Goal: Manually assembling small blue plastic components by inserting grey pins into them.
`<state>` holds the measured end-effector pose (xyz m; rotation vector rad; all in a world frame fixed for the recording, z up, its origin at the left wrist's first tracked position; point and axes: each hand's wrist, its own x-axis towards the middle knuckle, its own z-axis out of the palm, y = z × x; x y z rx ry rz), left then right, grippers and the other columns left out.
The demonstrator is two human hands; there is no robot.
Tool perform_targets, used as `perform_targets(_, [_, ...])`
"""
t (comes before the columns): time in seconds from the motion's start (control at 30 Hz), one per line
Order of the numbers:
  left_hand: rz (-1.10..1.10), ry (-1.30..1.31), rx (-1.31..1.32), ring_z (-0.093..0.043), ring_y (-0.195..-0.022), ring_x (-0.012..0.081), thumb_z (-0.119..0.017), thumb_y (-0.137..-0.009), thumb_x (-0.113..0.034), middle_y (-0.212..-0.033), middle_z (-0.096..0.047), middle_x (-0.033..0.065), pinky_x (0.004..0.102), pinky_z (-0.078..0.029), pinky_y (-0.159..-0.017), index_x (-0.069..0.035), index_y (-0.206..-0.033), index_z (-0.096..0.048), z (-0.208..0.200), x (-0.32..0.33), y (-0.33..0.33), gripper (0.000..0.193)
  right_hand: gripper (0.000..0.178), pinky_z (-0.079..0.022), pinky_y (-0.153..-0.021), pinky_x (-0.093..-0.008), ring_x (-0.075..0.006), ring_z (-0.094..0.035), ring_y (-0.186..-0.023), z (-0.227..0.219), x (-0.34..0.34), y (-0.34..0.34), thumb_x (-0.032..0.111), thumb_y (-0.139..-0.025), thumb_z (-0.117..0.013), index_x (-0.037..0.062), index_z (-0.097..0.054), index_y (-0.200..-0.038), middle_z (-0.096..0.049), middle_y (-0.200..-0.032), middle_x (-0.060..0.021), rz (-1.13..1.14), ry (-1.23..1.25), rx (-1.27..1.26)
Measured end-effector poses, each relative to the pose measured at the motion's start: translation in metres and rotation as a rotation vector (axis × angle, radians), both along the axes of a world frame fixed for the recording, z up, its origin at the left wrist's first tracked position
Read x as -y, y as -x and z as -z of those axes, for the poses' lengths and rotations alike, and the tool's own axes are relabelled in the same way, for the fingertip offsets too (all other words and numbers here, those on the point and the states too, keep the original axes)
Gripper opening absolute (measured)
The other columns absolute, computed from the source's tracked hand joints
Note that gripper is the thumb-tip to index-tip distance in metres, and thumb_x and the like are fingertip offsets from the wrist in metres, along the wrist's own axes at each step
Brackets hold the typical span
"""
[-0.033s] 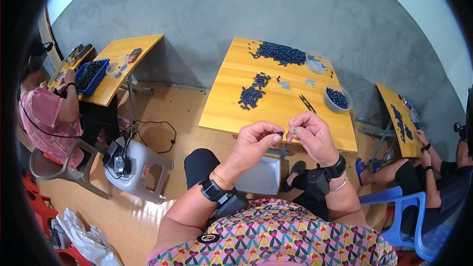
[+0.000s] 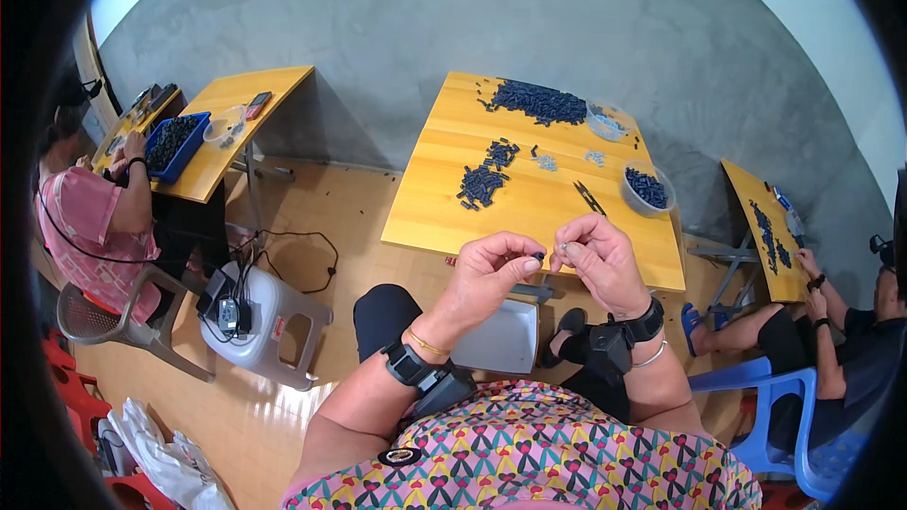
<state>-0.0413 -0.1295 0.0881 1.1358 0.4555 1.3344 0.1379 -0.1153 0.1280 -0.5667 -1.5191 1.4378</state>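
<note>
Over the near edge of the wooden table (image 2: pixel 425 212), my left hand (image 2: pixel 487 274) pinches a small black cylindrical piece (image 2: pixel 539 257) between thumb and fingertips. Close beside it, my right hand (image 2: pixel 605 260) pinches a tiny silvery piece (image 2: pixel 564 247), mostly covered by the fingers. The two pieces are a little apart. Beyond the hands lie black thread snips (image 2: pixel 589 198) and a heap of short dark cylindrical pieces (image 2: pixel 482 186). Small silvery parts (image 2: pixel 546 162) sit in little piles farther back.
A clear tub (image 2: pixel 650 191) of dark pieces stands on the table's right side. Another tub (image 2: pixel 607 121) and a large dark pile (image 2: pixel 539 102) are at the back. Co-workers sit left and right. A grey stool (image 2: pixel 265 321) with cables stands left; a white box (image 2: pixel 496 338) lies below.
</note>
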Motion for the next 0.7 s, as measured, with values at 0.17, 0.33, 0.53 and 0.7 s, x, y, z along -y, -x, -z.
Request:
perform_targets(0.17, [0.015, 0.005, 0.021, -0.055, -0.072, 0.0071, -0.060, -0.083, -0.002, -0.083, -0.062, 0.0028, 0.0205, -0.047, -0.066, 0.001, -0.096, -0.061, 0.000, 0.002, 0.001, 0.014, 0.010, -0.048, -0.069, -0.0229, -0.0113, -0.057, -0.075, -0.004, 0.003, -0.001, 0.002, -0.087, -0.052, 0.0000, -0.049, -0.096, -0.054, -0.084, -0.0044, 0.039, -0.095, 0.114])
perform_targets(0.33, [0.014, 0.003, 0.015, -0.055, -0.072, 0.0074, -0.060, -0.083, -0.002, -0.083, -0.062, 0.0030, 0.0210, -0.048, -0.067, 0.001, -0.096, -0.061, 0.003, 0.001, 0.001, 0.014, 0.008, -0.047, -0.067, -0.0217, -0.0096, -0.056, -0.075, -0.009, 0.009, 0.003, 0.000, -0.086, -0.053, 0.0002, -0.051, -0.093, -0.055, -0.082, -0.0031, 0.120, -0.191, 0.209])
perform_targets(0.53, [-0.015, -0.001, -0.010, -0.055, -0.071, 0.0072, -0.059, -0.083, -0.002, -0.081, -0.062, 0.0026, 0.0211, -0.048, -0.066, 0.002, -0.096, -0.062, 0.005, 0.001, 0.002, 0.013, 0.008, -0.045, -0.062, -0.0251, -0.0138, -0.056, -0.070, -0.019, 0.013, 0.010, -0.005, -0.081, -0.055, 0.0007, -0.054, -0.086, -0.055, -0.077, -0.0053, 0.236, -0.453, 0.417])
perform_targets(0.7, [-0.026, -0.004, -0.029, -0.055, -0.071, 0.0070, -0.060, -0.082, -0.001, -0.081, -0.063, 0.0027, 0.0211, -0.048, -0.066, 0.002, -0.095, -0.062, 0.006, 0.000, 0.003, 0.014, 0.012, -0.045, -0.061, -0.0284, -0.0220, -0.056, -0.068, -0.026, 0.013, 0.017, -0.008, -0.077, -0.055, 0.0009, -0.055, -0.084, -0.055, -0.076, -0.0095, 0.266, -0.592, 0.514])
